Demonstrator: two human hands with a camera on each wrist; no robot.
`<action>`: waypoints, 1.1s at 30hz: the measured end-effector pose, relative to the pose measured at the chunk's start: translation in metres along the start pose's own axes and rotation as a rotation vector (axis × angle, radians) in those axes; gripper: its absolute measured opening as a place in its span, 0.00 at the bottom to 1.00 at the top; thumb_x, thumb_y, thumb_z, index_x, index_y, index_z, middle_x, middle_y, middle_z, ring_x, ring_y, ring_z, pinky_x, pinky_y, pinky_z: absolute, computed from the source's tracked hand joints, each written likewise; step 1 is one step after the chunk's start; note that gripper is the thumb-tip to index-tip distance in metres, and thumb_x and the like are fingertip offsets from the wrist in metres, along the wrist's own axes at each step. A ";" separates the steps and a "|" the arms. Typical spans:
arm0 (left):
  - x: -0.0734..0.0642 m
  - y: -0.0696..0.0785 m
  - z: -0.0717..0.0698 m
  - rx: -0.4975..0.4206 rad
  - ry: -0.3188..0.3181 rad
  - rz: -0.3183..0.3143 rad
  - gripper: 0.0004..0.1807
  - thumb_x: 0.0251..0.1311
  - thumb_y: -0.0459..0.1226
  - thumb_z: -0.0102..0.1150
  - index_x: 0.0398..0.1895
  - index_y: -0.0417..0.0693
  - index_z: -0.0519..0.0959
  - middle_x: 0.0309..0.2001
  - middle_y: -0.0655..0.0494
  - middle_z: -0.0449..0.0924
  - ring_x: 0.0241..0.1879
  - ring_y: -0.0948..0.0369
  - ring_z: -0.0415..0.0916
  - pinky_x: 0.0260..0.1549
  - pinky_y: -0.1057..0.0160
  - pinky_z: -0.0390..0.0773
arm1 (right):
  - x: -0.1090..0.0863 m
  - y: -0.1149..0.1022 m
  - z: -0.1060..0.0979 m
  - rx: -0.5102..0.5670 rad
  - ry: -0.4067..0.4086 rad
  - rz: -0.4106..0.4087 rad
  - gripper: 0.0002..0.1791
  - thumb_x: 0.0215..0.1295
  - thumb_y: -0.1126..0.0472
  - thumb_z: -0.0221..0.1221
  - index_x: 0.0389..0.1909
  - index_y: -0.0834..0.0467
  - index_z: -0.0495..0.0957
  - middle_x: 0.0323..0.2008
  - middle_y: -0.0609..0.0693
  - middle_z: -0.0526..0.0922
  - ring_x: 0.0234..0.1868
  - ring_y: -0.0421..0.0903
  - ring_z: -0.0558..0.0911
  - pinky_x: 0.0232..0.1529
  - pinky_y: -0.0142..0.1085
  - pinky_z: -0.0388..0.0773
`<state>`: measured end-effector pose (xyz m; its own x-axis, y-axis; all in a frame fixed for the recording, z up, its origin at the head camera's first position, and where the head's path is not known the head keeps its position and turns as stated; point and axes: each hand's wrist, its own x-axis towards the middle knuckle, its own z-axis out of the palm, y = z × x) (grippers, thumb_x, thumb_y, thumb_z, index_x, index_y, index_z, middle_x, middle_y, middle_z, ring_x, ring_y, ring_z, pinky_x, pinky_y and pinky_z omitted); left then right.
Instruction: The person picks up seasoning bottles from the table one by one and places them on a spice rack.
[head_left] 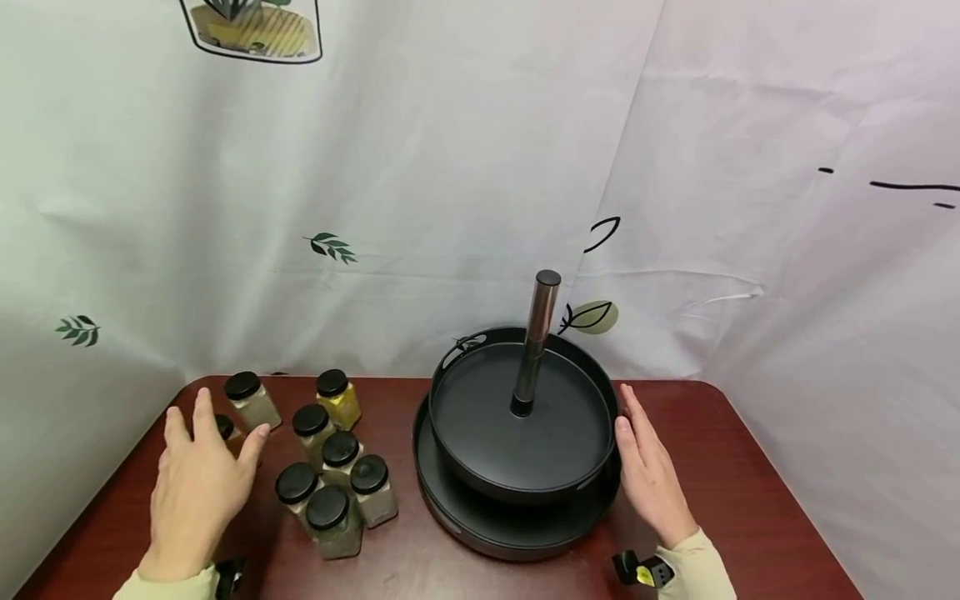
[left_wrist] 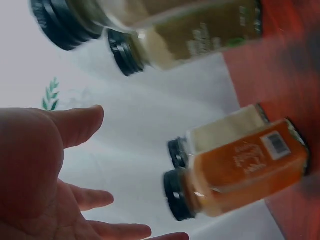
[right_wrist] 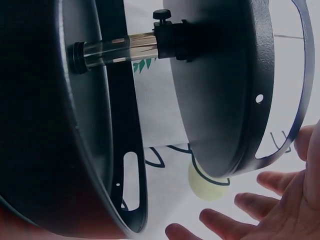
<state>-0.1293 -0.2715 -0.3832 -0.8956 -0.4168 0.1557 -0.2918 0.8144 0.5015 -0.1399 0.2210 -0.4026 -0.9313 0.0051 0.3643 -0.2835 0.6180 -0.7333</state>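
Observation:
My left hand (head_left: 197,483) hovers at the table's left side, fingers spread and holding nothing, partly over a jar (head_left: 227,428) with orange contents. In the left wrist view that orange jar (left_wrist: 245,167) stands beside a pale-filled jar (left_wrist: 227,127), in front of my fingers (left_wrist: 117,230). On the right, my right hand (head_left: 651,471) is beside the upper tray of a black two-tier rotating rack (head_left: 480,433), its fingers straight. The right wrist view shows the thumb close to the upper tray's cut-out handle (right_wrist: 264,100), and a metal post (right_wrist: 120,50) between the tiers.
Several black-lidded spice jars (head_left: 341,450) cluster between the left hand and the rack. A jar with yellow contents (head_left: 339,400) stands at the back, and a pale one (head_left: 255,402) farther left. White patterned cloth (head_left: 450,167) hangs behind the red-brown table (head_left: 750,517).

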 end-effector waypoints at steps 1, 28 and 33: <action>0.002 -0.002 0.001 -0.001 -0.002 -0.010 0.53 0.71 0.54 0.53 0.80 0.38 0.33 0.73 0.19 0.30 0.56 0.17 0.57 0.47 0.23 0.64 | 0.000 0.000 0.000 0.005 0.000 -0.002 0.29 0.83 0.54 0.41 0.80 0.51 0.51 0.78 0.53 0.54 0.76 0.57 0.57 0.62 0.15 0.47; 0.020 -0.036 0.035 -0.104 0.081 -0.101 0.39 0.68 0.41 0.57 0.70 0.28 0.49 0.53 0.16 0.57 0.41 0.22 0.65 0.37 0.29 0.67 | -0.001 0.000 0.005 0.073 0.051 -0.040 0.27 0.82 0.58 0.44 0.78 0.57 0.57 0.75 0.57 0.63 0.72 0.56 0.64 0.60 0.12 0.52; 0.023 -0.036 0.037 -0.100 0.083 -0.105 0.40 0.67 0.40 0.60 0.69 0.28 0.50 0.49 0.18 0.58 0.39 0.23 0.66 0.35 0.30 0.67 | 0.000 -0.003 0.005 0.085 0.086 0.010 0.26 0.81 0.58 0.47 0.76 0.55 0.62 0.69 0.56 0.71 0.63 0.47 0.72 0.55 0.14 0.57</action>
<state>-0.1516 -0.2949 -0.4290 -0.8296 -0.5331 0.1659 -0.3438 0.7220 0.6004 -0.1405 0.2157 -0.4032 -0.9122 0.0807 0.4017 -0.2958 0.5488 -0.7819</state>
